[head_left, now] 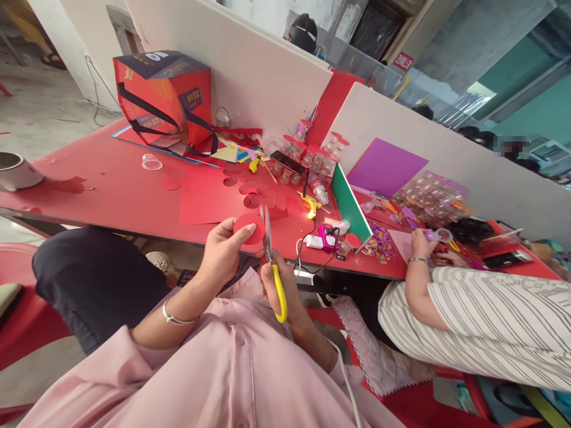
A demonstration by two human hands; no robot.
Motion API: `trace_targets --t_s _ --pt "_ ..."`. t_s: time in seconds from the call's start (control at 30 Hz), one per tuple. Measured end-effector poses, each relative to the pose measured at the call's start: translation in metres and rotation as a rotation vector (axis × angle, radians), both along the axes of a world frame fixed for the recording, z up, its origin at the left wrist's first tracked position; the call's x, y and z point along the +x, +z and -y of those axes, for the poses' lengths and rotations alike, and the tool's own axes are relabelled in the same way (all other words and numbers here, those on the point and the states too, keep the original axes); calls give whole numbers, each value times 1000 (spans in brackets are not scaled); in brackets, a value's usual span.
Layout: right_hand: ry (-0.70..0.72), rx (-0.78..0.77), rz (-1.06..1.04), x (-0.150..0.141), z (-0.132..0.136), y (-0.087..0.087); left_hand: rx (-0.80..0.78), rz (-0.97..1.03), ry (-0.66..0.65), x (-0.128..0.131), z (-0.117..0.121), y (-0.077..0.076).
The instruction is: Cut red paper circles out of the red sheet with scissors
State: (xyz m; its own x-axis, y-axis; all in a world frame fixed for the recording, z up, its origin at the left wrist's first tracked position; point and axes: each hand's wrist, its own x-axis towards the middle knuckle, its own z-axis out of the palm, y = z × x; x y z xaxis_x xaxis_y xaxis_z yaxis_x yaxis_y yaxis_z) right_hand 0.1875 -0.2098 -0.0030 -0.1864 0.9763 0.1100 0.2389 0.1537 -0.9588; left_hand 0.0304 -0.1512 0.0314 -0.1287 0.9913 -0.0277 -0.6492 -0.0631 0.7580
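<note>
Between thumb and fingers, my left hand [225,249] pinches a red paper disc [248,230] held above the table's front edge. My right hand [283,285] is closed round the yellow-handled scissors [268,244], their blades pointing up beside the disc's right edge. Whether the blades touch the paper, I cannot tell. Beyond my hands lies a red paper sheet [203,196] with cut pieces and rings on it. A yellow hot glue gun [311,205] rests to the right, near clear plastic cups topped with red discs [332,145].
On the red table [102,166] stand a red gift bag [163,101] and, at far left, a white container [18,169]. A green divider [350,202] separates my side from a co-worker's. That person's hand [422,244] holds a purple piece. Cables trail by a white charger [314,242].
</note>
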Motion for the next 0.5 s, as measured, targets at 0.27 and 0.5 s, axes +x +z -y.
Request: trace_targets --t_s 0.27,0.5 --pt "-9 -21 -13 0 2 1 -13 0 0 -1 1 -1" --pt "36 29 23 2 2 9 -3 -35 -4 -2 2 2"
